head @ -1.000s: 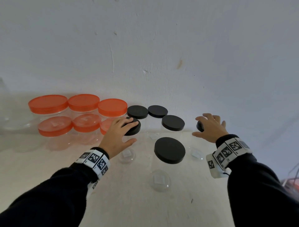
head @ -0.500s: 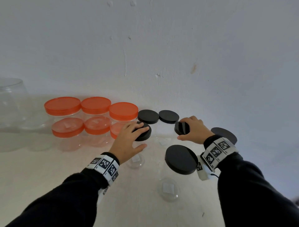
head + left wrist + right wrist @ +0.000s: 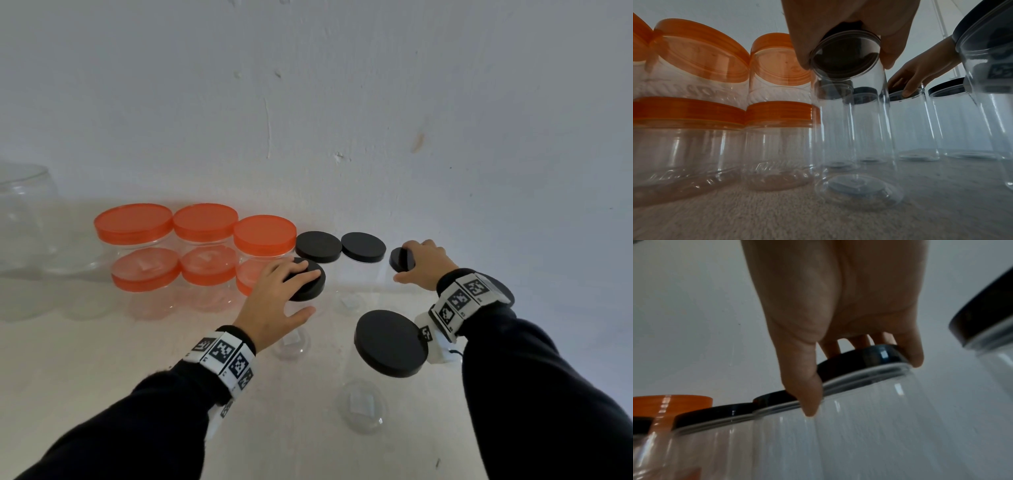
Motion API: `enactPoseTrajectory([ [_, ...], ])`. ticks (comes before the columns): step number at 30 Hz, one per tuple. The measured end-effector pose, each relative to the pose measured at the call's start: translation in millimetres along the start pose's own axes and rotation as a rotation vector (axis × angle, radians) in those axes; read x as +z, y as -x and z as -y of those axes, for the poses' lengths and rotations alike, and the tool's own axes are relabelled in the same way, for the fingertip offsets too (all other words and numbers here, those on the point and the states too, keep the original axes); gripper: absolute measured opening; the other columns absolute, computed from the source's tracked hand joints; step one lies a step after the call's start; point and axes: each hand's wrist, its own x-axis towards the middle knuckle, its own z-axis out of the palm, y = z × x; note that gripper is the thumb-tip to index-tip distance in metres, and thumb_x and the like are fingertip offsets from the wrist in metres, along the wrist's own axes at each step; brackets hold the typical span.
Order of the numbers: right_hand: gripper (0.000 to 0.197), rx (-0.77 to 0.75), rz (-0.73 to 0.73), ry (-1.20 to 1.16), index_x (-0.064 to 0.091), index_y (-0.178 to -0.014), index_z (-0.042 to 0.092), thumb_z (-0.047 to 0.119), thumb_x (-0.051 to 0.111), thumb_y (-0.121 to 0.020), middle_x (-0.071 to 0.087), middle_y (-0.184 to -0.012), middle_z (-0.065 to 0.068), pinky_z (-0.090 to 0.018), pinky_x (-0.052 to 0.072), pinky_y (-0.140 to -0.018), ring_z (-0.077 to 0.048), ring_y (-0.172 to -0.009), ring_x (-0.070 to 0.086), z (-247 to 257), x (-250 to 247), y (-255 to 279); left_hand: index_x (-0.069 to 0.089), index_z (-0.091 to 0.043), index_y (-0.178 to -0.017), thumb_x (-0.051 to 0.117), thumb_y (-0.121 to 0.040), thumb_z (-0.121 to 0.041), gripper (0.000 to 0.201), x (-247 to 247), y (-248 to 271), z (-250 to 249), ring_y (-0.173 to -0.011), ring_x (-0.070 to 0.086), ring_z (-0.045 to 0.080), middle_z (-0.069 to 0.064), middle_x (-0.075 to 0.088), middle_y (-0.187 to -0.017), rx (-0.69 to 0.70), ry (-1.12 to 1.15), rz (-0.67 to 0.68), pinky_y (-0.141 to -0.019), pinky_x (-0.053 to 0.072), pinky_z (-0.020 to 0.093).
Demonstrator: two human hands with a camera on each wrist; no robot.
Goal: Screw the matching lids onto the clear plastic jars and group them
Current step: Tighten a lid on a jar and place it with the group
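Note:
My left hand [image 3: 305, 294] lies over the black lid [image 3: 310, 286] of a tall clear jar [image 3: 855, 129], with fingers curled down round the lid's rim. My right hand [image 3: 404, 263] grips the black lid [image 3: 859, 358] of another tall jar further right, thumb and fingers round its edge. That jar looks tilted in the right wrist view. Two black-lidded jars [image 3: 318, 246] [image 3: 363, 246] stand at the back by the wall. Another one [image 3: 390, 342] stands nearest me. Several orange-lidded jars [image 3: 205, 222], stacked two high, are grouped at the left.
One more black lid [image 3: 503, 291] shows behind my right wrist. A large clear lidless jar [image 3: 24, 219] stands at the far left. The white wall [image 3: 342, 102] rises right behind the jars. The cream tabletop [image 3: 102, 359] stretches toward me.
My right hand left the far-right black-lidded jar, moved left and took hold of the lid of the jar beside the back pair. The left hand stayed on its lid.

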Motion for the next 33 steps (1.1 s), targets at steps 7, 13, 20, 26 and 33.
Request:
enactPoseTrajectory([
  [7,0.058,0.013,-0.047,-0.057,0.037,-0.135,0.013,0.031,0.063,-0.086,0.037,-0.131,-0.017,-0.040,0.036,-0.094,-0.034,-0.121,0.032,0,5,-15,0.054,-0.020,-0.129,0.050,-0.078,-0.047,0.058,2,-1,2,-0.123,0.030,0.015,0.001,0.052,-0.128,0.026,0.005,-0.024,-0.101,0.025,0.032],
  [13,0.059,0.006,-0.064,-0.079,0.035,-0.138,0.014,0.031,0.060,-0.088,0.034,-0.135,-0.018,-0.040,0.035,-0.096,-0.035,-0.123,0.029,1,9,-21,0.053,-0.022,-0.130,0.049,-0.079,-0.049,0.058,2,0,2,-0.124,0.029,0.014,-0.001,0.051,-0.129,0.010,0.007,-0.012,-0.102,0.024,0.031],
  [20,0.057,-0.021,-0.048,-0.163,0.038,-0.137,0.016,0.026,0.062,-0.087,0.034,-0.136,-0.016,-0.040,0.032,-0.098,-0.033,-0.125,0.027,0,6,-22,0.053,-0.021,-0.130,0.048,-0.079,-0.049,0.058,0,0,2,-0.124,0.029,0.015,0.000,0.051,-0.129,0.009,-0.002,-0.008,-0.102,0.025,0.033],
  [26,0.056,-0.030,-0.046,-0.158,0.039,-0.136,0.016,0.026,0.063,-0.086,0.035,-0.135,-0.015,-0.040,0.033,-0.097,-0.033,-0.124,0.028,0,6,-23,0.052,-0.022,-0.130,0.048,-0.079,-0.049,0.059,1,0,1,-0.124,0.028,0.014,-0.001,0.050,-0.130,0.004,0.000,-0.004,-0.102,0.024,0.032],
  [33,0.055,-0.047,-0.046,-0.176,0.043,-0.133,0.018,0.024,0.066,-0.083,0.038,-0.132,-0.013,-0.039,0.033,-0.096,-0.032,-0.123,0.029,-3,5,-24,0.051,-0.023,-0.131,0.048,-0.079,-0.049,0.059,2,0,2,-0.126,0.031,0.018,-0.002,0.050,-0.130,-0.004,0.002,0.004,-0.103,0.024,0.032],
])
